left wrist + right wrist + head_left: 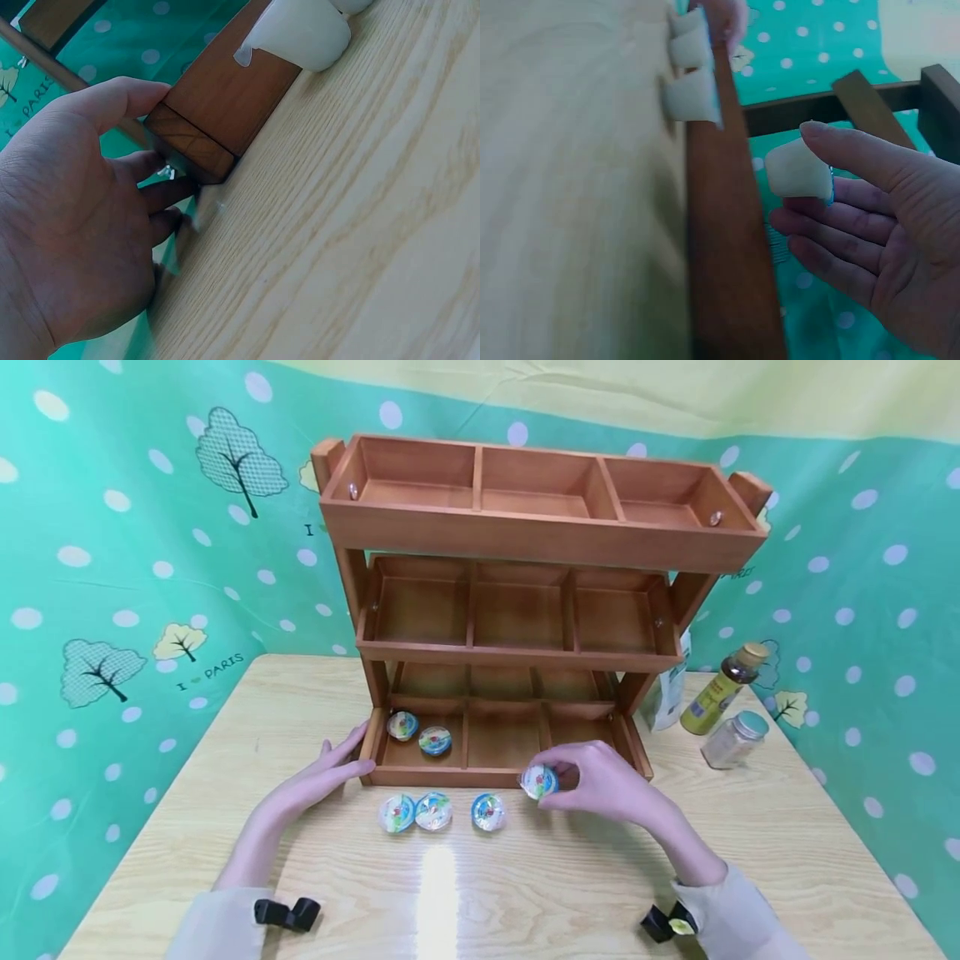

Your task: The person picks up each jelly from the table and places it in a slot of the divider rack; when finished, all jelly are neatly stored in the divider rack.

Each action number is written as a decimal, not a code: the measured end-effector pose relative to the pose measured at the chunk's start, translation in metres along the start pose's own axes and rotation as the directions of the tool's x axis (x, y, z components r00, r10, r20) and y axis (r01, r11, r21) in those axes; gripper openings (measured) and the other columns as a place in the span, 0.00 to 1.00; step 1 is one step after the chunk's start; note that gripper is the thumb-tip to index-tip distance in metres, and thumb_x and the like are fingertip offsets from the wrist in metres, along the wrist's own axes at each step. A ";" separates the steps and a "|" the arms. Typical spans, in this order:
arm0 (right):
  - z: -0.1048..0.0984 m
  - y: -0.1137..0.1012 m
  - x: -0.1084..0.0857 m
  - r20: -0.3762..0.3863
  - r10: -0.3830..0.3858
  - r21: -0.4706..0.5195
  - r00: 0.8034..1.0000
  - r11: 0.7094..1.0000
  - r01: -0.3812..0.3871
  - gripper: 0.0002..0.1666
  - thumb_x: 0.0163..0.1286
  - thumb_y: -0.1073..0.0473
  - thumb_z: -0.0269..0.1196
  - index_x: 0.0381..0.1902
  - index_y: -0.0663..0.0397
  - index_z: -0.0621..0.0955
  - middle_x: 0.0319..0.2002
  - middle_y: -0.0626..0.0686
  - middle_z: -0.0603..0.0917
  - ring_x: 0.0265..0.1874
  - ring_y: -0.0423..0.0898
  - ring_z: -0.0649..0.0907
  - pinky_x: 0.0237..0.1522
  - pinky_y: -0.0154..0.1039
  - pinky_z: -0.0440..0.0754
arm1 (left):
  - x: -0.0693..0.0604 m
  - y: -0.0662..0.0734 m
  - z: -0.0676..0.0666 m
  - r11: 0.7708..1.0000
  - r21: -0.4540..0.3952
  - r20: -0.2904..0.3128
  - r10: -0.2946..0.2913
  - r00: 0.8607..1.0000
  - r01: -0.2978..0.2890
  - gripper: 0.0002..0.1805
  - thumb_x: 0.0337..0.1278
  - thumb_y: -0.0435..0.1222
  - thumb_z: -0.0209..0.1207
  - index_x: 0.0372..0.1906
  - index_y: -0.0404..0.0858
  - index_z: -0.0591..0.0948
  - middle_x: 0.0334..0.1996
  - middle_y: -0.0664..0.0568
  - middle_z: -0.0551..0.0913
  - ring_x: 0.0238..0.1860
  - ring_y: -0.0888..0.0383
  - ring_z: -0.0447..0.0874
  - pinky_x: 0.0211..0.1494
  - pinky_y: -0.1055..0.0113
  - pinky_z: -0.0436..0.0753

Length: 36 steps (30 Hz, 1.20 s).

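My right hand (603, 781) pinches a small jelly cup (539, 782) by its sides, above the front edge of the wooden rack's bottom tray (442, 777). In the right wrist view the held cup (799, 171) shows a white, tapered body between thumb and fingers. My left hand (326, 777) touches the tray's left end, its thumb and fingers against the corner (191, 150). Three more cups, one (489, 812) apart from two side by side (433, 811), stand before the tray, printed lids up. Two cups (402, 725) lie in its left compartment.
The rack's upper tray (547, 531) and middle tray (517, 653) overhang the bottom one, each divided into three compartments. Right of the rack stand a dark bottle with a yellow label (712, 702), a clear jar (735, 741) and a pale packet (670, 693).
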State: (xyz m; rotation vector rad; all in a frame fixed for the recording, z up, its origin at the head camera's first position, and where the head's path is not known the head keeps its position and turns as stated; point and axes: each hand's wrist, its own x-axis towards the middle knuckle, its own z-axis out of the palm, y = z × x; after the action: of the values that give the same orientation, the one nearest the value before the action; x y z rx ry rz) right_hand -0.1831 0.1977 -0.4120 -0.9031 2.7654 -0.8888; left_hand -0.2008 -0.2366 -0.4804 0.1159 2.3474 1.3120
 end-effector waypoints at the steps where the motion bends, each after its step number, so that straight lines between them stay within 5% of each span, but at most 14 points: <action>1: -0.003 -0.001 0.002 -0.010 -0.002 0.015 1.000 1.000 0.002 0.24 0.56 0.50 0.80 0.51 0.42 0.87 0.40 0.38 0.90 0.38 0.33 0.86 0.43 0.32 0.87 | 0.000 -0.001 0.000 1.000 0.001 -0.001 0.002 1.000 -0.002 0.46 0.73 0.60 0.51 0.83 0.64 0.37 0.85 0.47 0.31 0.79 0.31 0.10 0.70 0.17 0.30; 7: -0.013 -0.003 0.025 -0.044 0.000 0.100 0.999 0.995 0.004 0.26 0.57 0.51 0.79 0.54 0.44 0.87 0.43 0.41 0.90 0.40 0.36 0.87 0.44 0.34 0.87 | 0.000 0.000 0.000 1.000 0.005 0.001 0.012 1.000 -0.012 0.47 0.73 0.59 0.52 0.83 0.64 0.37 0.85 0.47 0.31 0.79 0.29 0.11 0.69 0.16 0.31; 16: -0.001 0.002 0.074 -0.048 0.070 0.242 0.996 0.969 -0.056 0.27 0.58 0.53 0.79 0.57 0.46 0.85 0.45 0.46 0.90 0.42 0.42 0.88 0.48 0.39 0.88 | 0.001 0.000 0.000 1.000 0.007 0.001 -0.001 1.000 0.001 0.46 0.72 0.60 0.51 0.83 0.65 0.37 0.85 0.47 0.30 0.79 0.30 0.10 0.69 0.16 0.30; 25: 0.014 0.007 0.102 -0.075 0.118 0.186 0.990 0.977 -0.102 0.29 0.60 0.57 0.77 0.60 0.50 0.84 0.46 0.50 0.90 0.44 0.44 0.87 0.48 0.40 0.86 | 0.001 -0.001 0.001 1.000 0.000 0.004 -0.004 1.000 0.004 0.47 0.72 0.60 0.51 0.83 0.65 0.37 0.85 0.45 0.29 0.79 0.30 0.09 0.69 0.16 0.29; 36: 0.039 0.013 0.110 -0.079 0.156 0.196 0.985 0.971 -0.138 0.28 0.60 0.58 0.77 0.59 0.52 0.85 0.48 0.52 0.90 0.43 0.46 0.87 0.46 0.40 0.87 | -0.001 0.002 0.002 1.000 -0.015 0.001 -0.008 1.000 0.008 0.47 0.72 0.59 0.52 0.83 0.65 0.38 0.85 0.48 0.31 0.79 0.31 0.09 0.70 0.17 0.29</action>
State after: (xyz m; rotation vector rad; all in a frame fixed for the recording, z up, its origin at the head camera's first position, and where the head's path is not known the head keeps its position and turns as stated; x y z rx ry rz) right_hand -0.2695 0.1240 -0.4421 -0.6316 2.7202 -1.1711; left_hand -0.1990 -0.2348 -0.4793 0.1020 2.3346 1.3248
